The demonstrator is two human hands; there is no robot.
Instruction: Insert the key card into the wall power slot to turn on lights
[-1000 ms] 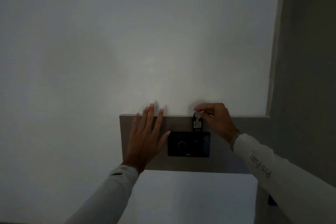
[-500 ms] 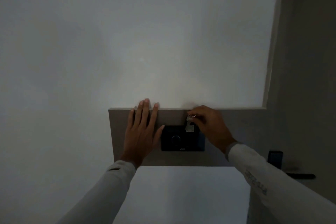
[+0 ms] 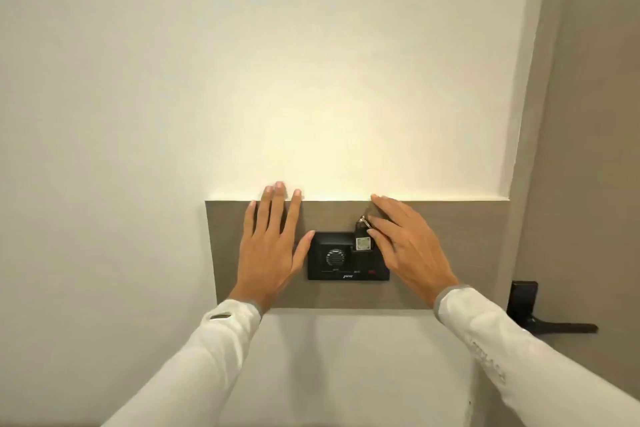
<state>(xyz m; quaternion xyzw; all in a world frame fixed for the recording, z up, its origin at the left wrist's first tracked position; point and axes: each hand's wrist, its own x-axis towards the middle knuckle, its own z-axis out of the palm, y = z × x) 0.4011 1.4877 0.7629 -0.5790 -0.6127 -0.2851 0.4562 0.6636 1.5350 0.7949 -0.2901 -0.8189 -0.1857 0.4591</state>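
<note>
A black wall power slot unit (image 3: 346, 258) with a round grille is mounted on a grey-brown wall panel (image 3: 460, 253). The small key card (image 3: 363, 243) with a metal ring on top stands in the slot at the unit's upper right. My right hand (image 3: 405, 243) lies just right of the card with fingers spread; the thumb tip is beside the card's ring, not gripping it. Flat on the panel, left of the unit, rests my left hand (image 3: 273, 246), fingers apart. Warm light shines on the wall above the panel.
A black door handle (image 3: 550, 322) and its lock plate sit at the right on a grey door. White wall surrounds the panel above, left and below.
The room has gone from dark to lit. The key card went down into the slot and my right hand let go of it and opened. The left hand stayed flat.
</note>
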